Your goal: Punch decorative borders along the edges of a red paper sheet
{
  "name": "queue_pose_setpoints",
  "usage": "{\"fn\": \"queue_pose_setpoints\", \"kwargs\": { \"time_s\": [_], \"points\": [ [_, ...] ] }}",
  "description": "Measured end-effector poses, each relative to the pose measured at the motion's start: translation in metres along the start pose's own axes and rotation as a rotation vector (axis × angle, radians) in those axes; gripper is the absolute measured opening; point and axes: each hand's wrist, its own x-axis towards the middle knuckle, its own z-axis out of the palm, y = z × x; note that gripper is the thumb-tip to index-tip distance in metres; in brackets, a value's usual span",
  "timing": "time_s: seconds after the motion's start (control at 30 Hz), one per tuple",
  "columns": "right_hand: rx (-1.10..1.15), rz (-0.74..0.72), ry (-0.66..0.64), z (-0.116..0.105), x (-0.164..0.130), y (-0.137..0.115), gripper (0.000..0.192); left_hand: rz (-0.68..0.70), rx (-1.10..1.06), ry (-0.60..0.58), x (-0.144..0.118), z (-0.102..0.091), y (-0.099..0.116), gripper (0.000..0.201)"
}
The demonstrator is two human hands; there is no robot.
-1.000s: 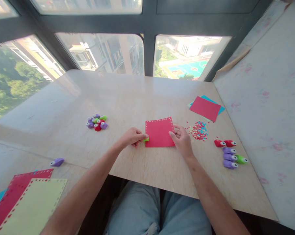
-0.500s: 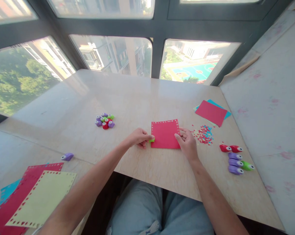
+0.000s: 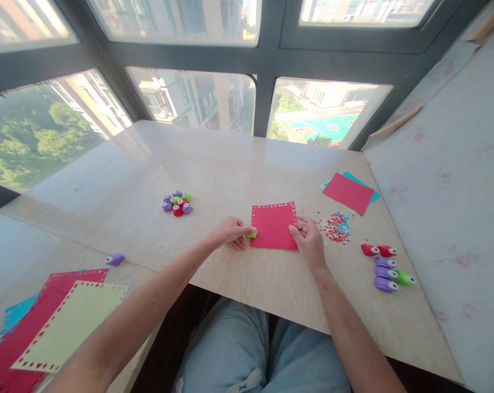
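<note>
A red sheet of paper (image 3: pixel 272 226) is held just in front of me, with small punched shapes along its top edge and part of its sides. My left hand (image 3: pixel 235 233) is closed around a green craft punch (image 3: pixel 252 234), which sits on the sheet's left edge; the fingers cover most of it. My right hand (image 3: pixel 308 236) grips the sheet's right edge, thumb on top and fingers beneath. To the right of that hand lies a scatter of red and blue paper bits (image 3: pixel 337 227).
Several punches (image 3: pixel 177 203) cluster at left centre; more punches (image 3: pixel 386 274) stand at right. One purple punch (image 3: pixel 115 259) lies alone near punched sheets, a yellow one (image 3: pixel 72 325) on top. Plain sheets (image 3: pixel 348 192) are stacked at back right, near the wall.
The view has shifted slightly, so the whole scene sits a little differently. Both hands keep their grip, and the punch stays at about the same spot on the left edge.
</note>
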Motion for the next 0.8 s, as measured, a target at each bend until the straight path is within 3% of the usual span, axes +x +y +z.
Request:
{"fn": "queue_pose_setpoints", "kwargs": {
  "time_s": [0.2,0.4,0.8],
  "points": [
    [-0.009,-0.004,0.0,0.0,0.001,0.001,0.052,0.025,-0.052,-0.025,0.0,0.0,-0.002,0.046],
    [-0.023,-0.015,-0.004,0.0,-0.001,-0.002,0.053,-0.008,-0.044,-0.032,-0.006,0.005,0.006,0.035],
    [-0.023,-0.015,0.016,-0.001,-0.001,0.0,0.058,-0.119,0.196,-0.002,0.0,0.014,0.029,0.022]
  ]
}}
